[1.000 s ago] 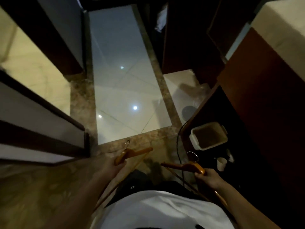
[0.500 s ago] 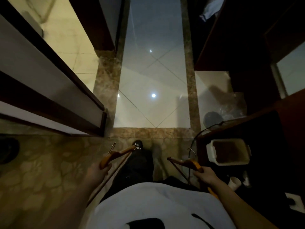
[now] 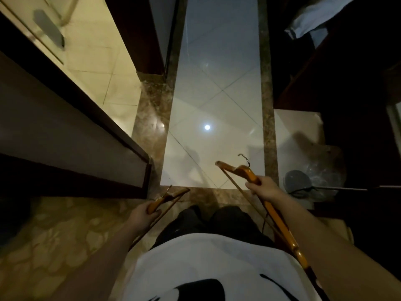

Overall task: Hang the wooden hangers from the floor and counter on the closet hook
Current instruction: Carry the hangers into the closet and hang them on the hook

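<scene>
Now your left hand point(image 3: 143, 216) curls round a wooden hanger point(image 3: 171, 194), your right hand point(image 3: 263, 189) round a second wooden hanger point(image 3: 240, 170), both held over the tiled floor point(image 3: 217, 94). They look light, stiff and smooth; grip the shoulder near the metal hook point(image 3: 246, 158).

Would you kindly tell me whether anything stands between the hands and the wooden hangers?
Nothing stands between them: the left hand grips one wooden hanger and the right hand grips the other hanger. The closet hook is out of view, so that path cannot be judged.
</scene>
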